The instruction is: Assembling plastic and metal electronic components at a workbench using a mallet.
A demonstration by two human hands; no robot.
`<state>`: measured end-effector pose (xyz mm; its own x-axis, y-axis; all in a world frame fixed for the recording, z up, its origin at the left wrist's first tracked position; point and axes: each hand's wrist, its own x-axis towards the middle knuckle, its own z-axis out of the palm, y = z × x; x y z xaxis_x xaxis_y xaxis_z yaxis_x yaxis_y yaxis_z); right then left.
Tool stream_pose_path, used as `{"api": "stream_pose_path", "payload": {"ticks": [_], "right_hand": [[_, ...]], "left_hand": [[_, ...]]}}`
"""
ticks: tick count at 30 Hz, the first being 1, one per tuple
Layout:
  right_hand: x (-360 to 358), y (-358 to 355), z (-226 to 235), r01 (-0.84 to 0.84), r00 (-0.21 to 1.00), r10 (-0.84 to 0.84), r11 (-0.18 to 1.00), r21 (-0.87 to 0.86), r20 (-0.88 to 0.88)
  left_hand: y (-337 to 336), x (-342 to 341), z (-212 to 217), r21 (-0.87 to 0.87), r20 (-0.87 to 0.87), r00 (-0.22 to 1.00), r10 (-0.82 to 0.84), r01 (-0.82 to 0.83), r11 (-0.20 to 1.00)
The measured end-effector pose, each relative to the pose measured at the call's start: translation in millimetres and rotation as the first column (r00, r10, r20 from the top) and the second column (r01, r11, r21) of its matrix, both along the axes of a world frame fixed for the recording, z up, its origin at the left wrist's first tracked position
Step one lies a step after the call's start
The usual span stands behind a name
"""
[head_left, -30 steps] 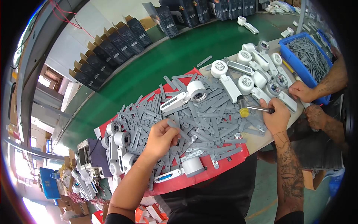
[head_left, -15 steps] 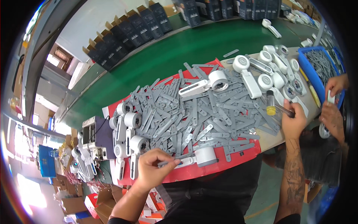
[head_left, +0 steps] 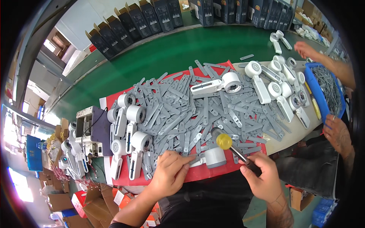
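Note:
A white handheld fan [head_left: 215,157] lies at the near edge of the red mat, its round head to the right. My left hand [head_left: 170,173] is closed over its handle, hiding most of it; a grey strip tip shows by the fingertips. My right hand [head_left: 263,178] grips the dark handle of a small mallet [head_left: 224,141] with a yellow striking face. The mallet's head is raised just above and beside the fan's head, apart from it as far as I can see. Beyond both hands spreads a heap of grey strips [head_left: 175,110], with another white fan [head_left: 216,85] on top.
More white fans stand at left [head_left: 135,144] and right [head_left: 262,83]. A purple-sided metal box [head_left: 95,131] sits at far left. A co-worker's hands are near a blue bin [head_left: 312,81] of grey pieces. Dark boxes [head_left: 140,24] line the far side of the green table [head_left: 159,55].
My right hand has swung the mallet left, from the right-hand fans to above the near fan. My left fingers have moved from a pinch to lying over the handle. The co-worker's hands have parted.

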<state>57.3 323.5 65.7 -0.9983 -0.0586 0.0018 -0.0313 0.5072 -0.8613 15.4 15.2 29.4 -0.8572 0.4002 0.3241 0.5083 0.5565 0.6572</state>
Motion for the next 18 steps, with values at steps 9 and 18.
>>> {"api": "stream_pose_path", "payload": {"ticks": [9, 18], "right_hand": [[25.7, -8.3, 19.2, -0.038, 0.982, 0.021, 0.995, 0.089, 0.189], [35.8, -18.9, 18.7, -0.133, 0.991, 0.130, 0.982, 0.130, 0.037]], "left_hand": [[3.5, 1.5, -15.3, 0.034, -0.008, 0.996, 0.088, -0.088, 0.996], [-2.5, -6.4, -27.6, 0.201, 0.090, 0.996, -0.016, -0.003, 0.980]]}}
